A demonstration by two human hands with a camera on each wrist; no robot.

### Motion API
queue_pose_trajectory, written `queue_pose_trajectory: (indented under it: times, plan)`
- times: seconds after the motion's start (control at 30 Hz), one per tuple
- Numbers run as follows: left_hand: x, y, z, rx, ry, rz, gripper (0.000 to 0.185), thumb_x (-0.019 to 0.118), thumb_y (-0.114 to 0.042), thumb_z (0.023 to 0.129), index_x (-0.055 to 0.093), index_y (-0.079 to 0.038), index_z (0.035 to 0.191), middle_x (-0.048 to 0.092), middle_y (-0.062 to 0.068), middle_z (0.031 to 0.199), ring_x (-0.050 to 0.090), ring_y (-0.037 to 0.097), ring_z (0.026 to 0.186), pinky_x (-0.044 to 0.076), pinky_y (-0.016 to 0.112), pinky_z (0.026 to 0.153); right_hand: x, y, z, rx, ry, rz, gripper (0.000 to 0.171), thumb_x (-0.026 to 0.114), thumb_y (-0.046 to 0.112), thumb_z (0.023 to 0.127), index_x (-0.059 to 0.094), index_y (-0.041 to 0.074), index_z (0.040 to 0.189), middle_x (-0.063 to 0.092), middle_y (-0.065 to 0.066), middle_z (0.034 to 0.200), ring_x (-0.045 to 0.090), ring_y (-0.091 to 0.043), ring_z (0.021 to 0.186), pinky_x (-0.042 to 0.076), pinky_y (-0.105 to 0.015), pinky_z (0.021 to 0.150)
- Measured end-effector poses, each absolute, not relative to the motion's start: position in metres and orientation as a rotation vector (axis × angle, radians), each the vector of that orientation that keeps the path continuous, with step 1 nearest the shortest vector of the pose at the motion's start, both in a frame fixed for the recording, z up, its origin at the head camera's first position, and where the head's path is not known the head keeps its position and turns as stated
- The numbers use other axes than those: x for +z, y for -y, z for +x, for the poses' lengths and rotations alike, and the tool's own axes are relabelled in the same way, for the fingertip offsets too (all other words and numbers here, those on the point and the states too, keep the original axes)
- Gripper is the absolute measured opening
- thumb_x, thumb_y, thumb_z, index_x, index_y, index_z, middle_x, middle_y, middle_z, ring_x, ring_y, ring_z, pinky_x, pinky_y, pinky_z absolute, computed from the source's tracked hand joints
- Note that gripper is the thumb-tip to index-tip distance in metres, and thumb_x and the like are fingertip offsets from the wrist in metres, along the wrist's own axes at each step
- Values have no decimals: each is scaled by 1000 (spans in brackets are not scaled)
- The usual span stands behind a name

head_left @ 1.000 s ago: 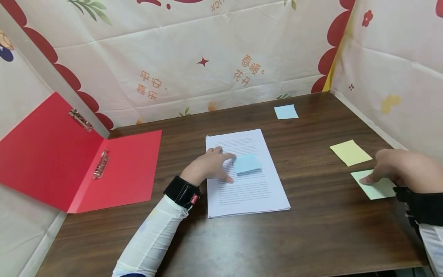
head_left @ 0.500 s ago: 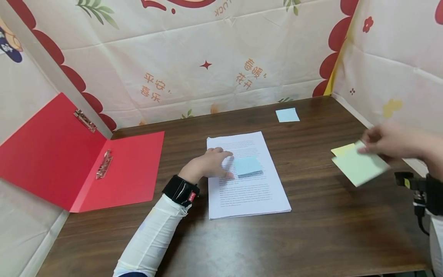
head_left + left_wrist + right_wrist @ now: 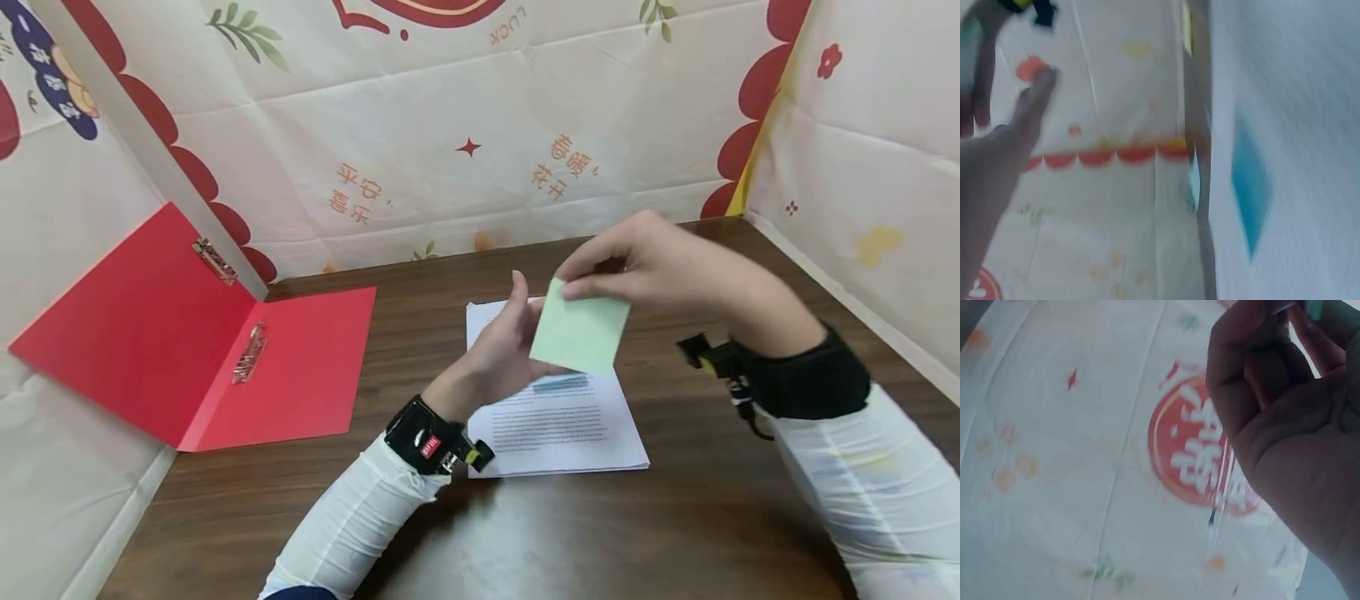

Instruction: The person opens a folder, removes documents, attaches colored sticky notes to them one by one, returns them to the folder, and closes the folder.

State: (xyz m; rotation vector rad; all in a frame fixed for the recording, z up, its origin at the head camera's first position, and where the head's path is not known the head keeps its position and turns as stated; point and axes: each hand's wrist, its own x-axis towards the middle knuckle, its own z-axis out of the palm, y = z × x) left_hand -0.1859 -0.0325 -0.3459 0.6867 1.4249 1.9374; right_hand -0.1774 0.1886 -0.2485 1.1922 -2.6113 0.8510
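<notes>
My right hand [image 3: 667, 267] pinches a pale green sticky note [image 3: 583, 329] by its upper edge, thumb in front, above a stack of printed paper [image 3: 555, 429]. On the left, my left hand [image 3: 491, 358] is raised off the paper with its thumb pointing up, and its other fingers pass behind the green note. A blue sticky note pad [image 3: 561, 382] lies on the printed stack, mostly covered by the green note and the left hand in the head view. The left wrist view shows the blue pad [image 3: 1250, 187] too, blurred.
An open red folder [image 3: 311, 367] with metal clips stands at the left, one cover leaning on the wall. Printed cloth walls [image 3: 420, 108] enclose the brown table [image 3: 525, 533]. A pale blue note [image 3: 1194, 181] shows beyond the paper in the left wrist view.
My right hand has carried the green note from the table's right side to above the paper. My left hand has lifted off the printed stack and turned thumb up.
</notes>
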Motion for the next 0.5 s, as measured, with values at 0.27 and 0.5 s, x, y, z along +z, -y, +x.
queue_pose_trajectory:
  times: [0.27,0.5]
  plan:
    - [-347,25,-176,2158,-1150,703,74,8,-72,107,50,-22,140,65,-3,122,70,17,105,59,41,99,-290,-165,-171,532,2234,1224,52,94,27,81,76,7,126,76,-6,119,70,-23,104,58,-42,85]
    - [-348,37,-185,2236,-1161,680,72,4,-76,104,54,-27,120,61,-8,109,57,9,98,51,25,80,-295,-151,-171,284,2211,1250,81,100,39,73,67,9,141,68,-11,136,61,-36,126,53,-58,97]
